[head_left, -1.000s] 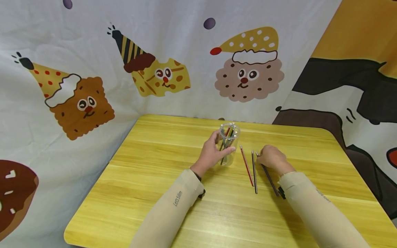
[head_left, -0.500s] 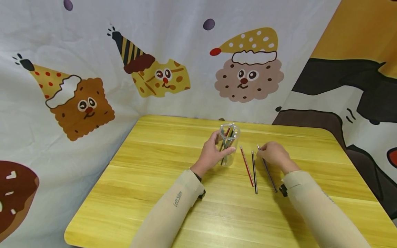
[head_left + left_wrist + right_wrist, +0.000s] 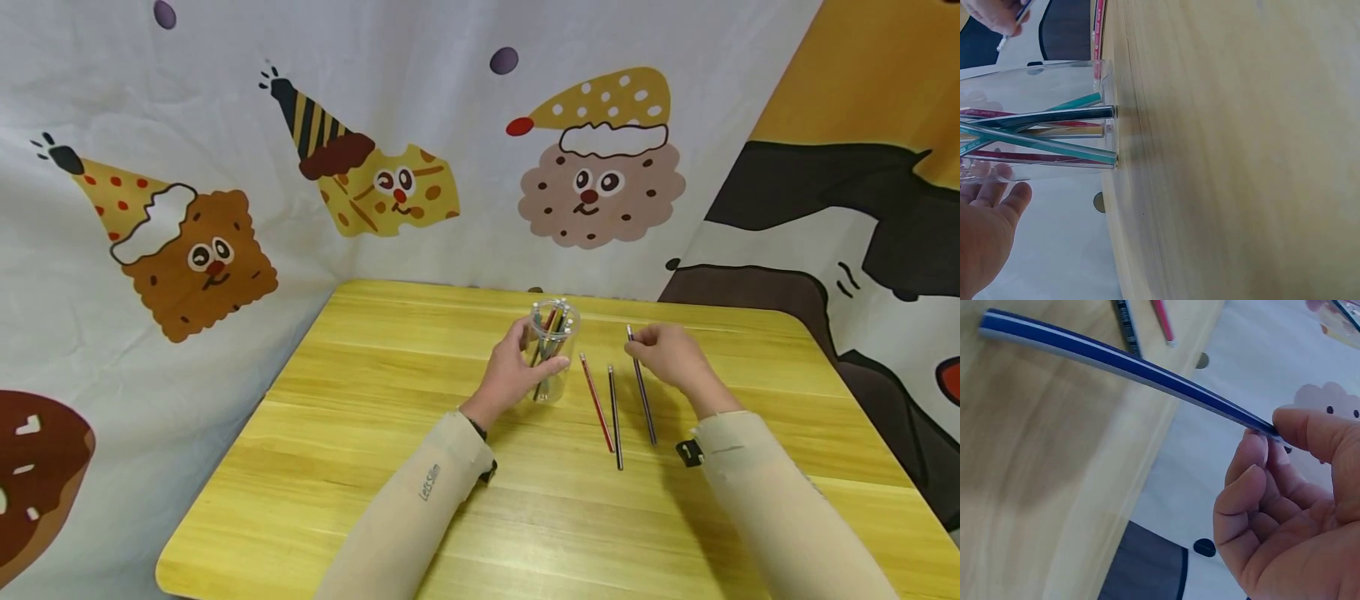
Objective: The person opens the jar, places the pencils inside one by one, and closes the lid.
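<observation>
Pencil cup (image 3: 562, 346), clear-walled and upright on the yellow desk (image 3: 337, 375), stands where it stood a second ago, gripped by the left hand (image 3: 510, 375), whose thumb crosses its near side. Several pencils (image 3: 1054, 116) lean crossed inside it. What has changed is to the right: the right hand (image 3: 671, 354) has moved farther across the desk, bringing a blue pencil (image 3: 643, 396) along, off the surface as far as I can judge. Its thumb and fingers (image 3: 1247, 487) pinch that pencil close to one end, the rest slanting back toward the person. So I would call this pencil picked up but still outside the cup, while a dark pencil (image 3: 615, 417) and a red pencil (image 3: 597, 402) lie loose between the two, near each other.
</observation>
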Demonstrator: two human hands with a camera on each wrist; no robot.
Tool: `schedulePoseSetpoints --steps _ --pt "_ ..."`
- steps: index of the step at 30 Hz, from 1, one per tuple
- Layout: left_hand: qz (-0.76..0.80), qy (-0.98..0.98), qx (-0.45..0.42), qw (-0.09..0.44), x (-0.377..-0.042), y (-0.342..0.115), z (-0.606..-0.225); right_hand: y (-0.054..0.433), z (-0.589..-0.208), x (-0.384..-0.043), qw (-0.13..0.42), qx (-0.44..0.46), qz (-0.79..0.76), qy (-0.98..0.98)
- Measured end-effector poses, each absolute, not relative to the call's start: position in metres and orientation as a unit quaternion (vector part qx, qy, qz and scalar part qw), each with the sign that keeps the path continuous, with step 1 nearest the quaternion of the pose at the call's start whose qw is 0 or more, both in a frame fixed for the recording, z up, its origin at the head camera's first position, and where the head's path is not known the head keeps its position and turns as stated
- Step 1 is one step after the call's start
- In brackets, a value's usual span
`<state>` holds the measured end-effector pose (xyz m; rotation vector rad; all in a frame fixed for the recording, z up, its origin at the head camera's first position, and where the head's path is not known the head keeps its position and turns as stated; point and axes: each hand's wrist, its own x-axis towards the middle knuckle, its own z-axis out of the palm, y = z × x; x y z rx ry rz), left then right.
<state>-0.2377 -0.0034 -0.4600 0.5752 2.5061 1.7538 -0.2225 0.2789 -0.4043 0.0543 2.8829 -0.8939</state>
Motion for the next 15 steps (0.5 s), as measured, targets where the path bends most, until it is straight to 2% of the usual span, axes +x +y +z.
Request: schedulePoseSetpoints --steps 6,15 --pt "0.564 0.804 0.186 0.011 -0.238 -0.003 -0.46 0.272 -0.394 -0.217 -0.008 0.018 -0.323 0.946" --pt "0.569 0.801 0.186 0.015 -0.237 -0.004 -0.458 0.262 -0.38 -0.21 -0.173 0.009 -0.363 0.916"
